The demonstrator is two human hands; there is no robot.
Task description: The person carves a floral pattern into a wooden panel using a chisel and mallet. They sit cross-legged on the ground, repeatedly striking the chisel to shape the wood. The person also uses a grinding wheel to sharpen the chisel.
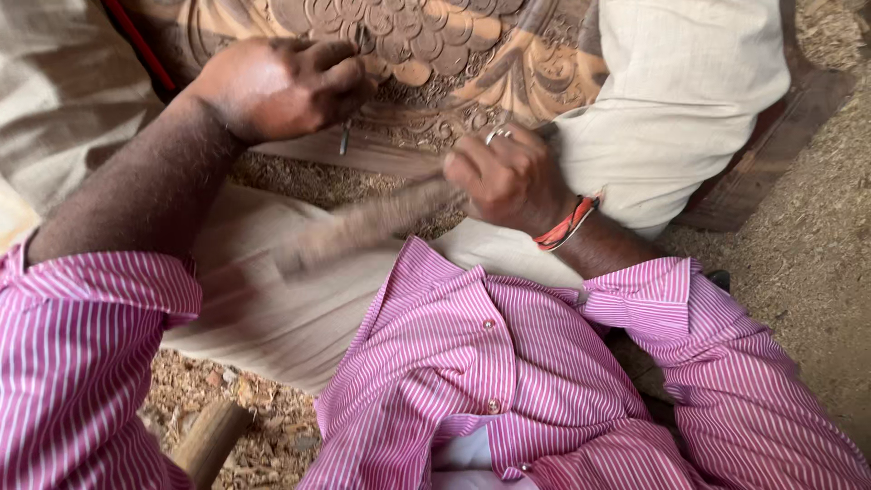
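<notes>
L hand (281,86) closed round a small metal chisel (345,138), tip down on the carved wood panel (454,54) lying across the lap; R hand (504,177) gripping a wooden mallet (363,222), motion-blurred. Chisel looks stiff, thin, light, prob best held low on the shank near the tip; mallet looks heavier, take it at the handle end. Panel rigid, fine relief likely chips easily; wood shavings (236,399) on floor.

One carved panel (472,54) (two tools)
</notes>
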